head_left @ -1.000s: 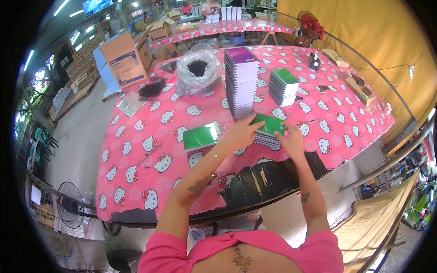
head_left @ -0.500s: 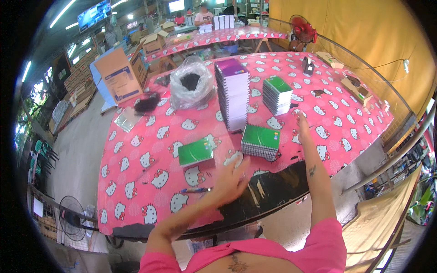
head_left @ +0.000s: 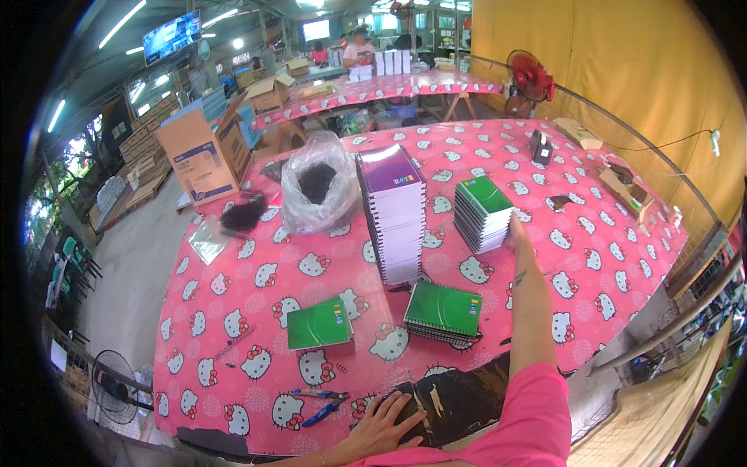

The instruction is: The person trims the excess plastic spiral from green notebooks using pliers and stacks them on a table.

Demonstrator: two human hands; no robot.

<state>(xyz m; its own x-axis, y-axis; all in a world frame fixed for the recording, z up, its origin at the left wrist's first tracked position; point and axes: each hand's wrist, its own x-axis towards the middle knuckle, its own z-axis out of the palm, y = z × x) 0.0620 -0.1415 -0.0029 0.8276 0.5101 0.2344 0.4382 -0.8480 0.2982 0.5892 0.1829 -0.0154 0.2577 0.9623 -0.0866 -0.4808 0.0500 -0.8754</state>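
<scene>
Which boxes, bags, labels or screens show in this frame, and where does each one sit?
Large open brown cardboard box with blue side panel: far left, off the table.
Clear plastic bag of dark stuff: on the pink table, left of the tall purple-topped notebook stack.
Wall screen, blue picture: upper left, overhead.
Small flat tan carton: far right table edge.
Right hand: touching the green-covered notebook stack.

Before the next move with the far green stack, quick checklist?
1. Right hand at the far stack of green notebooks: ok, touching its right side.
2. Grip on that stack: cannot tell, fingers hidden.
3. Left hand free: ok, flat at the table edge on a dark patch.
4. Near green stack squared: not ok, slightly fanned.
5. Tall purple-topped stack upright: ok.
6. Pens out of the way: ok, near the left hand.
</scene>
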